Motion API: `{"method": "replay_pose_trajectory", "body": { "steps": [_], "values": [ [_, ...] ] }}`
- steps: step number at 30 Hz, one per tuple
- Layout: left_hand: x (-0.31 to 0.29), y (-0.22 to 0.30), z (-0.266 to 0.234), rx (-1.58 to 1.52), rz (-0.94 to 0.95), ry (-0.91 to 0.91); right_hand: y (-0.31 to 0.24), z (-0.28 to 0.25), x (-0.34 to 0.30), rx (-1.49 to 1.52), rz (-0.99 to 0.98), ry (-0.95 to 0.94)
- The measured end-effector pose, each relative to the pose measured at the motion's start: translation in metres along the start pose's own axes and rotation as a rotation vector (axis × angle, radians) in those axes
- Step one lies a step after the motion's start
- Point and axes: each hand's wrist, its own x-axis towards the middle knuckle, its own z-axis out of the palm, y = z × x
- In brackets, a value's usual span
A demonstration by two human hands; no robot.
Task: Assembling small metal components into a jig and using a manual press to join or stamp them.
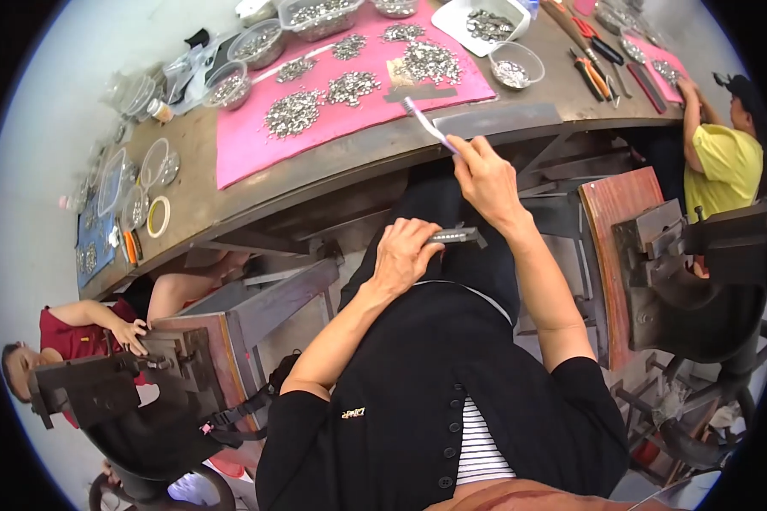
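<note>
My right hand (489, 182) is closed around the handle of a toothbrush (429, 126), its bristle end pointing up and left over the table's front edge. Over my lap, my left hand (400, 255) grips a dark metal block (456, 236) with a row of small bright spots along its face. The block's left end is hidden under my fingers. Brush and block are apart. Beyond my hands a pink mat (256, 160) covers part of the workbench, with several piles of small silvery metal pieces (294, 113) on it.
Clear plastic tubs (258, 44) of metal parts stand along the mat's back and left, a white tray (458, 19) at its right. Pliers (590, 78) lie farther right, a tape roll (158, 216) at left. Two seated people (724, 162) and bench machines (166, 362) flank me.
</note>
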Motion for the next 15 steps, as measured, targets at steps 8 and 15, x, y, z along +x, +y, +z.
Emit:
{"method": "replay_pose_trajectory", "body": {
  "steps": [8,15],
  "values": [
    [-0.023,0.005,0.021,0.123,0.130,-0.029,-0.016,0.031,0.002,-0.251,0.045,-0.139],
    [-0.027,0.000,0.027,0.099,0.142,-0.069,-0.050,0.044,0.013,-0.260,-0.034,-0.195]
  ]
}}
